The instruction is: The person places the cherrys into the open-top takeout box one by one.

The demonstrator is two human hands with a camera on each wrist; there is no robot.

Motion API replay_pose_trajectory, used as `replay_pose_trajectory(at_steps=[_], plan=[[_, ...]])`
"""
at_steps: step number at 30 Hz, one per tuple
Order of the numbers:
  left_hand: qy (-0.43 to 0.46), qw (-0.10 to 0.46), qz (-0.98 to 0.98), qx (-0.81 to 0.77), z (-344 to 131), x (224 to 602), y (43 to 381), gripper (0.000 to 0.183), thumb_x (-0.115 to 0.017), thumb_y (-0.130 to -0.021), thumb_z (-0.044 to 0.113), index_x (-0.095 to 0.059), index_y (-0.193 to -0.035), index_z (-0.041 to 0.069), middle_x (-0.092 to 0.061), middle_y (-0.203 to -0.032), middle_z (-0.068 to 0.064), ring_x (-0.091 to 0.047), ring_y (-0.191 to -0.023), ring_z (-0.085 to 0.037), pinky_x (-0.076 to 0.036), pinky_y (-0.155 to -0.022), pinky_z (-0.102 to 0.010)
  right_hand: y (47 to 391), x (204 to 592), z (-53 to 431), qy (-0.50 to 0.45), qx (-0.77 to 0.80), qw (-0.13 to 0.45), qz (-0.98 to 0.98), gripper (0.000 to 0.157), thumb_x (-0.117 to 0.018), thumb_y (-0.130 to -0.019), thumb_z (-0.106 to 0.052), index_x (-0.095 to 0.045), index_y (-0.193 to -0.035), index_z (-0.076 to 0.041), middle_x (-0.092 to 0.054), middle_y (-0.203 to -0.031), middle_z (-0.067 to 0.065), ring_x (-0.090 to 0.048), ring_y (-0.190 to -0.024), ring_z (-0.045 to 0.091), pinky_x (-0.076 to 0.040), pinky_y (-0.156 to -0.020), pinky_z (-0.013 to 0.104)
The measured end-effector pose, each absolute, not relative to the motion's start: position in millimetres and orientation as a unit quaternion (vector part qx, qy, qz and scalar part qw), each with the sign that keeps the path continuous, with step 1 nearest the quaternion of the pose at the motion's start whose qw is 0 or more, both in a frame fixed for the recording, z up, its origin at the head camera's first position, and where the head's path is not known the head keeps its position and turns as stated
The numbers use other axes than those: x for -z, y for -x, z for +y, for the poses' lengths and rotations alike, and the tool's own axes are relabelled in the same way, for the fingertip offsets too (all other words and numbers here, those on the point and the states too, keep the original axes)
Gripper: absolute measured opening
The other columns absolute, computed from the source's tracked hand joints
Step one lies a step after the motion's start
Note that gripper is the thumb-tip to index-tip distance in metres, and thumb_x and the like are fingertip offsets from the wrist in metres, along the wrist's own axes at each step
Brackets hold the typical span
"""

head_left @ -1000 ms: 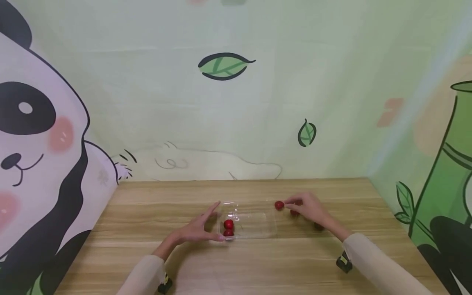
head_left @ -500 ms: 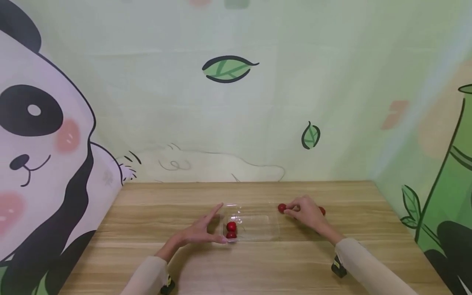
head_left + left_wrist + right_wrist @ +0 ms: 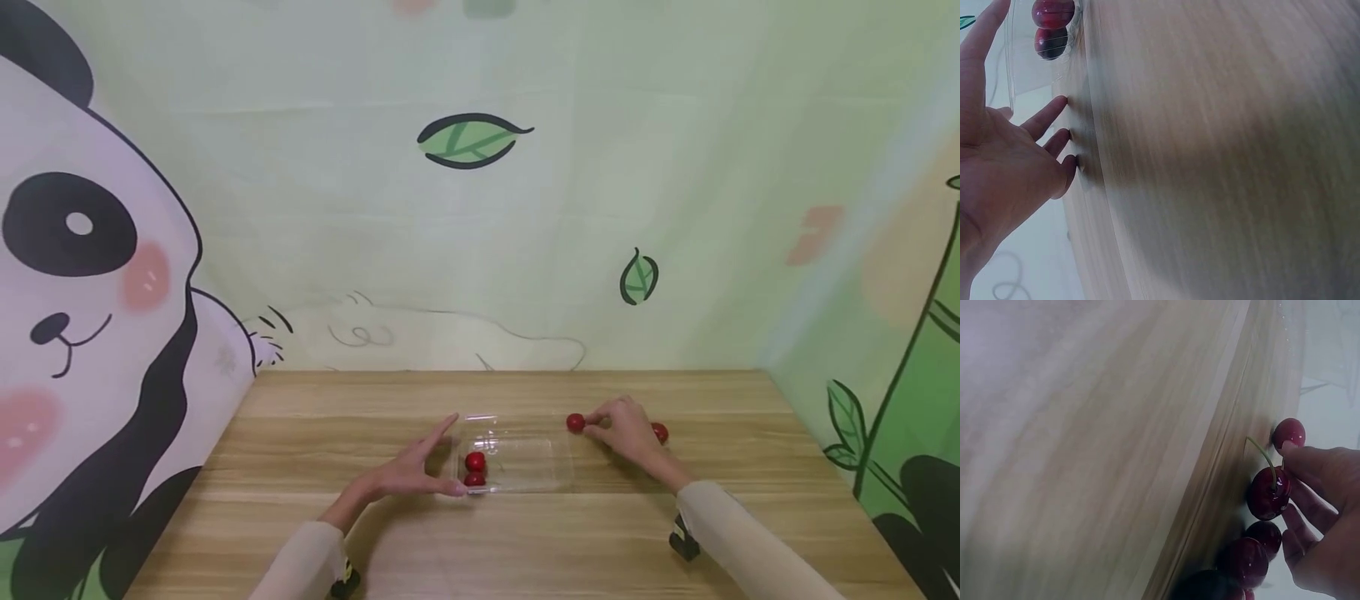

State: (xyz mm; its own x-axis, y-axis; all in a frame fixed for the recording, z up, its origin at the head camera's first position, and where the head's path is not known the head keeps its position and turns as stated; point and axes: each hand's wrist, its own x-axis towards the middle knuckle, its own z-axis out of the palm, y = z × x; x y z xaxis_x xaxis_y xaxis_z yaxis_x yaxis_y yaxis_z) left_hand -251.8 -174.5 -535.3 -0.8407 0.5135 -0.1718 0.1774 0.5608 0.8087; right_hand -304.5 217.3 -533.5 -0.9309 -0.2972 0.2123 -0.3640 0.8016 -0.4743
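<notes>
A clear plastic box [image 3: 525,467] lies on the table with two red cherries [image 3: 475,468] at its left end. My left hand [image 3: 408,469] spreads around that end, thumb at the front corner and forefinger at the back corner. Its other fingers [image 3: 1045,119] reach down close to the tabletop in the left wrist view. Just right of the box, my right hand [image 3: 626,432] pinches a red cherry [image 3: 1289,432] between thumb and forefinger. A darker cherry [image 3: 1269,494] with a green stem sits beneath the right hand, with several more beside it.
Another cherry [image 3: 660,432] shows right of the right hand. The wooden table [image 3: 525,550] ends at a green backdrop [image 3: 510,250] printed with a panda and leaves. Each wrist carries a small black device [image 3: 684,540].
My right hand has moved slightly left and closed in on the cherry beside the box, now covering the cherries behind it. My left hand stays at the box; the head view shifts slightly.
</notes>
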Motion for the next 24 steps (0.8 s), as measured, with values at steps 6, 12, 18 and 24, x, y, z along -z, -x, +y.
replay_pose_trajectory(at_steps=[6, 12, 18, 24], plan=[[-0.200, 0.201, 0.860, -0.425, -175.8, 536.1, 253.3, 0.119, -0.084, -0.079, 0.051, -0.006, -0.166, 0.028, -0.042, -0.161, -0.011, -0.022, -0.155, -0.044, -0.015, -0.120, -0.075, 308.7, 535.9, 213.5, -0.187, -0.254, 0.085, -0.945, 0.007, -0.082, -0.083, -0.009, -0.081, -0.090, -0.006, -0.080, -0.090, 0.010, -0.063, -0.088, 0.026, -0.046, -0.085, 0.045], [-0.207, 0.202, 0.857, -0.427, -176.5, 538.7, 253.9, 0.119, -0.083, -0.080, 0.051, -0.005, -0.166, 0.027, -0.041, -0.161, -0.011, -0.023, -0.155, -0.043, -0.017, -0.120, -0.074, 309.6, 539.7, 211.8, -0.186, -0.251, 0.089, -0.946, 0.006, -0.082, -0.083, -0.009, -0.081, -0.089, -0.006, -0.080, -0.089, 0.009, -0.062, -0.086, 0.024, -0.045, -0.084, 0.043], [-0.209, 0.202, 0.855, -0.429, -176.1, 540.4, 254.6, 0.119, -0.083, -0.080, 0.052, -0.006, -0.166, 0.026, -0.042, -0.161, -0.011, -0.024, -0.154, -0.043, -0.017, -0.120, -0.074, 310.5, 541.6, 211.3, -0.182, -0.247, 0.089, -0.947, 0.005, -0.081, -0.084, -0.009, -0.081, -0.088, -0.007, -0.080, -0.090, 0.008, -0.064, -0.090, 0.029, -0.046, -0.086, 0.050], [-0.208, 0.202, 0.855, -0.430, -177.0, 540.0, 254.6, 0.119, -0.083, -0.080, 0.052, -0.005, -0.166, 0.026, -0.042, -0.161, -0.012, -0.023, -0.154, -0.044, -0.017, -0.120, -0.075, 312.3, 542.0, 209.1, -0.168, -0.256, 0.056, -0.950, 0.005, -0.079, -0.086, -0.010, -0.081, -0.090, -0.009, -0.080, -0.093, 0.009, -0.060, -0.097, 0.030, -0.037, -0.089, 0.050]])
